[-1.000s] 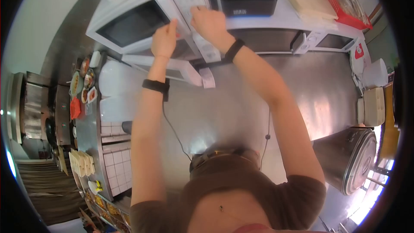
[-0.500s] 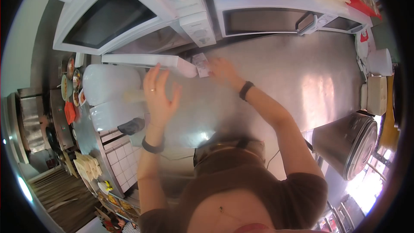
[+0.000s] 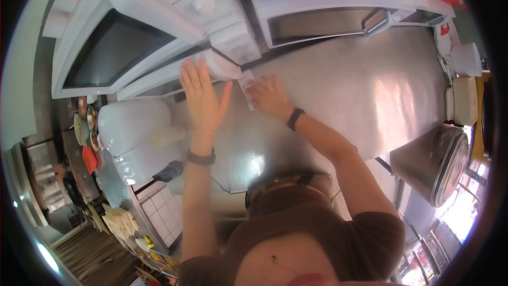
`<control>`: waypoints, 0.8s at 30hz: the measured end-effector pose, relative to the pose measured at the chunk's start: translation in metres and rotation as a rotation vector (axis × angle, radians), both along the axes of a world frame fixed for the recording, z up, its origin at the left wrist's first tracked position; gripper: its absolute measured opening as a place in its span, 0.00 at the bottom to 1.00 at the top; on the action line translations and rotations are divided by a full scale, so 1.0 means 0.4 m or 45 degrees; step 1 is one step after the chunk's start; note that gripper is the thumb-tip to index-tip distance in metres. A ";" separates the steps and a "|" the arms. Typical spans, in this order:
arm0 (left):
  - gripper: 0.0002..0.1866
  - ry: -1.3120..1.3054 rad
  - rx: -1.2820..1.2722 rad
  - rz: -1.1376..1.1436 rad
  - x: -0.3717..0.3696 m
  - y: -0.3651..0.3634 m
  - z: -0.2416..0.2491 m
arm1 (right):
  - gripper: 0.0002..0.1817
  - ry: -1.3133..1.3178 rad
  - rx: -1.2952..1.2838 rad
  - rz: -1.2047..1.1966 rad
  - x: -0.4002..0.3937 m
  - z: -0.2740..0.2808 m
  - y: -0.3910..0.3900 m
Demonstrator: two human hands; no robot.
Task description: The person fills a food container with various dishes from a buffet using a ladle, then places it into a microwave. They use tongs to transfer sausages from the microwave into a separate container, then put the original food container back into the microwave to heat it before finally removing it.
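Right hand rests on a small, white, printed paper slip.

Both bare arms stretched forward, left hand raised flat with fingers straight and close together, thumb spread, dark band on its wrist, right hand palm down, fingers splayed, dark band on its wrist

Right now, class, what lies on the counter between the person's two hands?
In the head view, only bare steel counter lies between the left hand and the right hand. The small paper slip lies at the right hand's fingertips, beside the white microwave.
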State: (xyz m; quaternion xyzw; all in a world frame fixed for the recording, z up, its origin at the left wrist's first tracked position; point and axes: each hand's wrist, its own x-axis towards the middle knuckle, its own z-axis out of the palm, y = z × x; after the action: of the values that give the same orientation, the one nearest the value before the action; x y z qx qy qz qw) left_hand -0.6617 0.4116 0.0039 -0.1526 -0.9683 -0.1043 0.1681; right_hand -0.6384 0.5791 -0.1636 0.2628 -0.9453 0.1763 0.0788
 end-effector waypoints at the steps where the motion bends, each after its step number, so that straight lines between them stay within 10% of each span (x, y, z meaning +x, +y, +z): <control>1: 0.45 0.056 0.020 0.018 -0.023 0.007 -0.010 | 0.20 0.030 -0.107 -0.051 -0.003 0.007 -0.003; 5: 0.50 0.074 -0.061 0.056 -0.080 0.019 -0.016 | 0.17 -0.438 -0.401 -0.526 -0.084 0.128 -0.013; 18: 0.51 -0.323 0.226 0.102 0.244 0.023 -0.008 | 0.15 -0.165 -0.143 -0.405 -0.189 0.173 0.010; 21: 0.48 -0.330 0.353 0.132 0.341 -0.029 0.009 | 0.14 -0.234 -0.634 -0.382 -0.158 0.226 0.166; 24: 0.44 -0.285 0.497 0.247 0.439 -0.084 -0.003 | 0.20 0.005 -1.131 -1.177 -0.120 0.243 0.393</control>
State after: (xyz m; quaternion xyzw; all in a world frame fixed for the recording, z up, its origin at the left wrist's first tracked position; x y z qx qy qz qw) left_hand -0.4862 0.3780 0.0028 -0.0110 -0.9525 -0.2891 0.0952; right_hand -0.6865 0.7361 -0.0664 -0.2293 -0.7979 0.4984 0.2499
